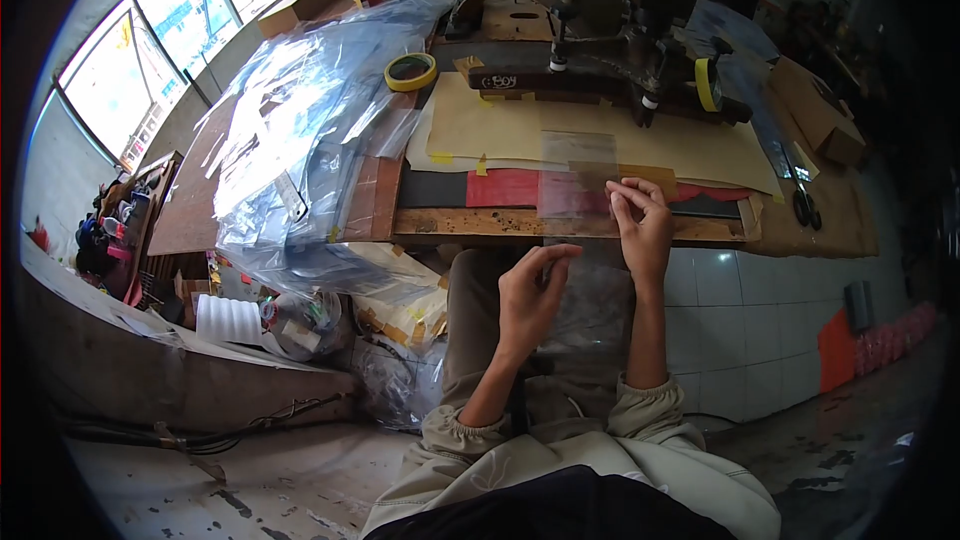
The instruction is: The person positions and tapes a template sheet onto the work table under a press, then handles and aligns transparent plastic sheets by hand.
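We saw the clear plastic sheet [574, 162] at the front edge of the tabletop [460, 222], roughly midway between its two near corners. It overlapped the red strip [500, 189] and reached back over the cream paper [500, 128]. Its long axis, as far as the bent view let us judge, ran front to back, from the wooden edge toward the dark machine [600, 80]. We could not tell whether it lay flat or was lifted a little.

The right hand [642, 227] was clearly the nearer one. We had its thumb and forefinger drawn together at the sheet's right border, seemingly pinching the film there, so that nearly all of the sheet lay to the left of those fingertips. The other fingers bent in loosely behind them.

The left hand [530, 292] was lower, on our side of the front edge and apart from the sheet's visible near end; from its fingertips the sheet lay forward, beyond the edge. Its fingers were curled, with thumb and forefinger pointing right and close to each other, but we could not tell whether they gripped any film. Between the two forearms, below the edge, more clear film [588, 315] showed over the lap.
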The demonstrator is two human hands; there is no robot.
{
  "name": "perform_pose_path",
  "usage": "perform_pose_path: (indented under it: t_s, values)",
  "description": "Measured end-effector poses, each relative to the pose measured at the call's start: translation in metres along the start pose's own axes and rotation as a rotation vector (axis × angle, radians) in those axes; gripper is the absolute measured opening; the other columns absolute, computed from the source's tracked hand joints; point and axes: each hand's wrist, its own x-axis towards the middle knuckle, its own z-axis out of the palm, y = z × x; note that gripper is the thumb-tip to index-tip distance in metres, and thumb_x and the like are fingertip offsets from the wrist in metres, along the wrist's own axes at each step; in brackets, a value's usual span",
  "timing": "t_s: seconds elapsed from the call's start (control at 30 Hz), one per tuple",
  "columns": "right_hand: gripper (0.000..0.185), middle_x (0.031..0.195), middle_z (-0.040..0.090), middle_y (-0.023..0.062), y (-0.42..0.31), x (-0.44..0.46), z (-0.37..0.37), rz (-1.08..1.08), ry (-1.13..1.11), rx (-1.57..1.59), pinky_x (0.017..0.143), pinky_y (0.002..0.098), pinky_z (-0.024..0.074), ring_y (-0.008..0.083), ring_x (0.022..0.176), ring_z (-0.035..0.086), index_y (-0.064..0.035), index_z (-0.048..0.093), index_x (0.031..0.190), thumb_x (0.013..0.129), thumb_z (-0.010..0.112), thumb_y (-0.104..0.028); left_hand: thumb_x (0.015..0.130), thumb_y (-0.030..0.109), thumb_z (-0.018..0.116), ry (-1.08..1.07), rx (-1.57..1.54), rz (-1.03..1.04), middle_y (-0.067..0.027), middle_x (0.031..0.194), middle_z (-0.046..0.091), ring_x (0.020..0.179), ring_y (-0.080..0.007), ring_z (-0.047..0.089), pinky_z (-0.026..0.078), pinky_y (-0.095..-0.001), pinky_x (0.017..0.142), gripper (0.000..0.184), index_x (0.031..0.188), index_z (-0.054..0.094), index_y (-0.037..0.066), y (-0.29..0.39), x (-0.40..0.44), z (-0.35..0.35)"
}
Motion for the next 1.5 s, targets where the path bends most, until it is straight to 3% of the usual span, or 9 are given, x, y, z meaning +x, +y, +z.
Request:
perform_pose_path:
  t_s: [0.37, 0.47, 0.63, 0.87, 0.97, 1.17, 1.27, 1.37, 1.5]
  values:
    - [0.015, 0.099, 0.053, 0.0048, -0.009, 0.004, -0.007, 0.283, -0.185, 0.388, 0.069, 0.0226, 0.0498, 0.0094, 0.072, 0.061, 0.003, 0.07, 0.095, 0.084, 0.064, -0.005, 0.084, 0.001, 0.058, -0.106, 0.029, 0.005, -0.002, 0.064, 0.047, 0.055, -0.0049, 0.041, 0.035, -0.0209, 0.051, 0.021, 0.101, 0.069, 0.005, 0.029, 0.001, -0.014]
    - [0.017, 0.099, 0.053, 0.0058, -0.025, -0.005, -0.014, 0.293, -0.234, 0.326, 0.075, 0.0219, 0.0478, 0.0108, 0.083, 0.057, 0.0025, 0.07, 0.099, 0.085, 0.061, -0.003, 0.084, 0.001, 0.058, -0.132, 0.05, 0.022, -0.0011, 0.063, 0.044, 0.054, -0.0048, 0.041, 0.034, -0.0211, 0.05, 0.022, 0.102, 0.07, 0.006, 0.039, -0.007, -0.021]
    - [0.011, 0.087, 0.055, -0.0007, -0.031, -0.022, -0.038, 0.294, -0.286, 0.231, 0.063, 0.0207, 0.0427, 0.0039, 0.07, 0.051, 0.001, 0.068, 0.09, 0.087, 0.06, -0.007, 0.082, -0.002, 0.057, -0.239, 0.02, -0.012, -0.0004, 0.064, 0.048, 0.056, -0.0041, 0.046, 0.036, -0.0209, 0.051, 0.026, 0.103, 0.07, 0.007, 0.043, -0.035, -0.035]
    - [0.013, 0.085, 0.059, 0.0106, -0.009, 0.039, -0.036, -0.016, -0.192, -0.228, 0.063, 0.029, 0.0469, 0.0169, 0.062, 0.056, -0.0018, 0.065, 0.094, 0.082, 0.064, -0.007, 0.08, -0.004, 0.058, -0.28, 0.042, -0.045, -0.0013, 0.068, 0.054, 0.056, -0.0059, 0.052, 0.041, -0.0217, 0.052, 0.03, 0.106, 0.07, 0.008, 0.035, -0.065, -0.031]
    - [0.022, 0.092, 0.06, 0.0148, 0.008, 0.075, -0.012, -0.35, -0.304, -0.271, 0.073, 0.0359, 0.0481, 0.0256, 0.074, 0.059, 0.0002, 0.062, 0.102, 0.081, 0.061, -0.002, 0.08, -0.004, 0.06, -0.306, 0.086, -0.042, -0.0029, 0.07, 0.056, 0.057, -0.0094, 0.055, 0.044, -0.0237, 0.053, 0.031, 0.107, 0.069, 0.009, 0.043, -0.065, -0.033]
    - [0.041, 0.108, 0.057, 0.0174, 0.023, 0.106, 0.012, -0.571, -0.532, -0.711, 0.086, 0.0418, 0.0452, 0.0343, 0.087, 0.055, 0.0015, 0.054, 0.12, 0.08, 0.062, -0.004, 0.08, -0.004, 0.061, -0.365, 0.148, -0.064, -0.004, 0.071, 0.057, 0.059, -0.0115, 0.057, 0.046, -0.0267, 0.055, 0.031, 0.107, 0.069, 0.009, 0.029, -0.062, -0.036]
    - [0.037, 0.1, 0.06, 0.0156, -0.002, 0.111, 0.007, -0.522, -0.583, -0.699, 0.085, 0.0398, 0.0454, 0.0335, 0.087, 0.054, 0.0015, 0.059, 0.112, 0.076, 0.064, -0.004, 0.079, -0.004, 0.062, -0.393, 0.138, -0.098, -0.0044, 0.073, 0.059, 0.061, -0.0122, 0.058, 0.047, -0.0265, 0.057, 0.031, 0.107, 0.069, 0.009, 0.018, -0.06, -0.035]
    - [0.019, 0.082, 0.064, 0.0109, -0.032, 0.132, -0.003, -0.362, -0.709, -0.429, 0.077, 0.0351, 0.0476, 0.024, 0.08, 0.059, -0.0008, 0.064, 0.092, 0.074, 0.067, -0.003, 0.078, -0.005, 0.063, -0.408, 0.134, -0.104, -0.0051, 0.076, 0.062, 0.061, -0.0129, 0.059, 0.049, -0.0262, 0.059, 0.031, 0.104, 0.07, 0.009, 0.009, -0.055, -0.035]
    - [0.018, 0.076, 0.066, 0.0033, -0.063, 0.183, -0.024, -0.044, -0.875, 0.057, 0.061, 0.0248, 0.0463, 0.01, 0.07, 0.06, -0.0028, 0.066, 0.092, 0.077, 0.072, -0.011, 0.076, -0.008, 0.062, -0.378, 0.095, -0.069, -0.0055, 0.079, 0.064, 0.063, -0.0134, 0.06, 0.049, -0.0259, 0.06, 0.03, 0.101, 0.07, 0.007, 0.007, -0.041, -0.037]
